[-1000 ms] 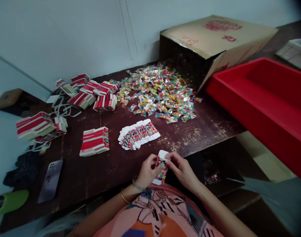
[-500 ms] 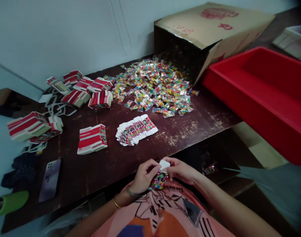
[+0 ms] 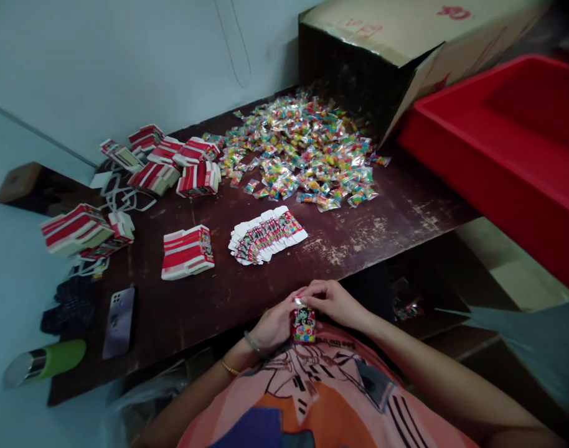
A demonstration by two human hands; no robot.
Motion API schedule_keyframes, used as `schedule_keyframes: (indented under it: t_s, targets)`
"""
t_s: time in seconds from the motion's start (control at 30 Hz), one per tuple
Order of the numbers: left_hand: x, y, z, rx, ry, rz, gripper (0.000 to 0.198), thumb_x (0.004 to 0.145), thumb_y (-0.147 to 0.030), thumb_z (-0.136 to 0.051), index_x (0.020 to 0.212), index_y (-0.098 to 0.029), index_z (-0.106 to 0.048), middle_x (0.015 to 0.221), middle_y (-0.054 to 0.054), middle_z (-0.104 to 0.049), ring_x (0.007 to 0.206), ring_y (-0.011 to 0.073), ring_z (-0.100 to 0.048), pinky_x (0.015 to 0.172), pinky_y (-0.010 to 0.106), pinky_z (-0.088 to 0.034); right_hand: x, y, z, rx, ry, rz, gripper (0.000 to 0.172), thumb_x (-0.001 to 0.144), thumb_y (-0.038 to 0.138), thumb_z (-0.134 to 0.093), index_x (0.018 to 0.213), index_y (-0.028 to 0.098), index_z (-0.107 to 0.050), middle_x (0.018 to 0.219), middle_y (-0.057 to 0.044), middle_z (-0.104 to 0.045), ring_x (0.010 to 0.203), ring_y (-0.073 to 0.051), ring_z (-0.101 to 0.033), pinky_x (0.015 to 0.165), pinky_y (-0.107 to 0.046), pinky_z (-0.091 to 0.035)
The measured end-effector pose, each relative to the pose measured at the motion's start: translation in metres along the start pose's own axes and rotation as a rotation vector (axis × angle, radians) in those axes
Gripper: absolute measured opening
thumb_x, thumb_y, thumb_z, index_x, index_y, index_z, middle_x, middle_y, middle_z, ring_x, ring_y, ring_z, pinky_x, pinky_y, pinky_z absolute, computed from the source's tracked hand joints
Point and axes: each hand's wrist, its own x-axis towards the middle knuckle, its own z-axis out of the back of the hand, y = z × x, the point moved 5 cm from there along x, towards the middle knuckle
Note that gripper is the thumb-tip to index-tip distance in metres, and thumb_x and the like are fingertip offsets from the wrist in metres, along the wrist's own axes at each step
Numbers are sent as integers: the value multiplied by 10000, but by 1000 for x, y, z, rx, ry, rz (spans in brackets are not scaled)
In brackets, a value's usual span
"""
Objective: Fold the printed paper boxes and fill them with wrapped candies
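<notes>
Both my hands meet at the near edge of the dark wooden table (image 3: pixel 247 298). My left hand (image 3: pixel 275 325) and my right hand (image 3: pixel 333 302) are closed together on a small printed carton (image 3: pixel 304 324), held upright close to my chest. A fanned row of flat printed cartons (image 3: pixel 267 235) lies on the table just beyond my hands. A bundle of red-and-white flat cartons (image 3: pixel 188 251) sits to its left. Farther back spreads a heap of small colourful wrapped candies (image 3: pixel 303 149).
A tipped cardboard box (image 3: pixel 396 43) opens onto the candies at the back. A red plastic tray (image 3: pixel 508 143) stands at the right. More red-and-white carton bundles (image 3: pixel 172 165) lie at the back left. A phone (image 3: pixel 119 322) and a green cylinder (image 3: pixel 51 362) rest near the left edge.
The small carton went from flat with its white flap up to a closed upright box between my fingers. My hands drew slightly closer to my body.
</notes>
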Motion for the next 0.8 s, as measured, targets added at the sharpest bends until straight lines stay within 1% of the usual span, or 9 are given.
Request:
schedule_keyframes:
  t_s: [0.13, 0.27, 0.37, 0.43, 0.5, 0.57, 0.63, 0.7, 0.8]
  targets:
    - [3, 5, 8, 43, -18, -9, 492, 817, -341, -633, 1270, -184, -523, 1162, 106, -627, 1030, 245, -599, 914, 409, -442, -3, 6, 9, -139, -26, 105, 243, 905, 327, -546, 940, 190, -743, 796, -44, -646, 738, -151, -595, 681, -262, -453]
    - [7, 8, 11, 92, 3, -43, 507, 788, -411, -664, 1236, -195, -563, 1188, 101, -624, 1084, 252, -579, 953, 409, -425, -21, 24, -3, -456, 96, 311, 265, 936, 290, -479, 1045, 188, -698, 941, -86, -644, 857, -184, -563, 768, -306, -453]
    - [7, 2, 9, 216, 24, -99, 485, 806, -431, -637, 1232, -207, -579, 1204, 94, -619, 1097, 244, -573, 969, 386, -412, -27, 32, -14, -595, 124, 381, 251, 929, 252, -472, 1063, 179, -672, 977, -97, -637, 893, -195, -545, 795, -322, -451]
    - [6, -8, 10, 356, -9, -137, 465, 810, -400, -637, 1225, -199, -587, 1167, 91, -636, 1057, 231, -585, 950, 369, -415, -18, 30, -6, -565, 134, 407, 238, 934, 249, -469, 1040, 198, -676, 974, -77, -639, 905, -177, -559, 802, -294, -462]
    - [5, -24, 14, 536, -91, -157, 438, 797, -383, -646, 1177, -167, -619, 1067, 94, -668, 976, 221, -598, 894, 351, -431, 5, 22, 30, -556, 0, 404, 236, 937, 275, -474, 1039, 220, -680, 1005, -68, -637, 947, -171, -572, 833, -284, -470]
    - [1, -42, 20, 737, -152, -152, 412, 771, -374, -665, 1108, -137, -656, 986, 92, -673, 913, 211, -592, 839, 330, -434, 34, 12, 93, -659, -332, 340, 254, 933, 303, -474, 1063, 223, -677, 1059, -83, -624, 1011, -193, -564, 889, -316, -464]
    - [-7, -59, 24, 876, -124, -134, 467, 744, -339, -688, 1169, -156, -627, 976, 65, -648, 898, 193, -574, 824, 313, -423, 57, 2, 159, -848, -662, 222, 285, 921, 315, -476, 1106, 210, -667, 1136, -115, -600, 1093, -238, -525, 949, -377, -431]
    - [-17, -74, 27, 994, -52, -87, 593, 694, -286, -722, 1260, -206, -565, 949, 21, -615, 863, 169, -554, 800, 295, -416, 74, -9, 200, -940, -748, 173, 324, 905, 318, -494, 1169, 196, -638, 1246, -145, -554, 1188, -290, -461, 988, -455, -380]
    - [-32, -86, 33, 1183, 76, 16, 528, 612, -233, -764, 1128, -218, -648, 902, -5, -598, 808, 152, -529, 741, 267, -402, 80, -26, 204, -1099, -697, 146, 377, 905, 322, -499, 1254, 201, -577, 1333, -141, -518, 1286, -309, -382, 1040, -514, -295]
